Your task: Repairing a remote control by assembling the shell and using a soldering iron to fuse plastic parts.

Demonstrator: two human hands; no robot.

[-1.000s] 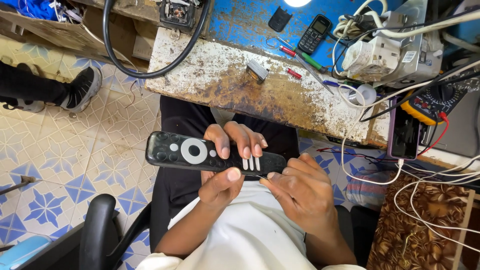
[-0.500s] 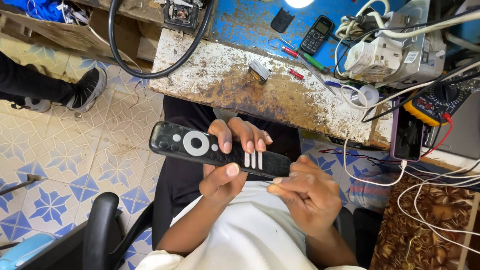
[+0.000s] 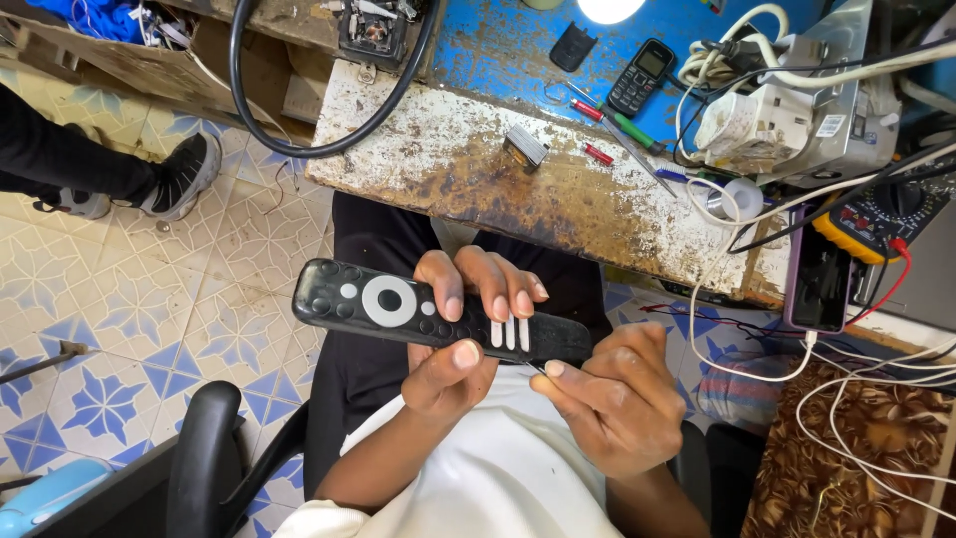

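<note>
Black remote control (image 3: 438,314) lying crosswise, button end leftward, left hand (image 3: 463,329) gripping it, right hand (image 3: 607,399) pinching its lower edge

Black remote (image 3: 438,314) with white ring and three white bars. Blue, rust-flecked far bench top (image 3: 498,45); white, chipped near edge. Cream floor tiles (image 3: 110,299) with blue star patterns at left. Yellow multimeter (image 3: 876,219), red lead, far right.
</note>
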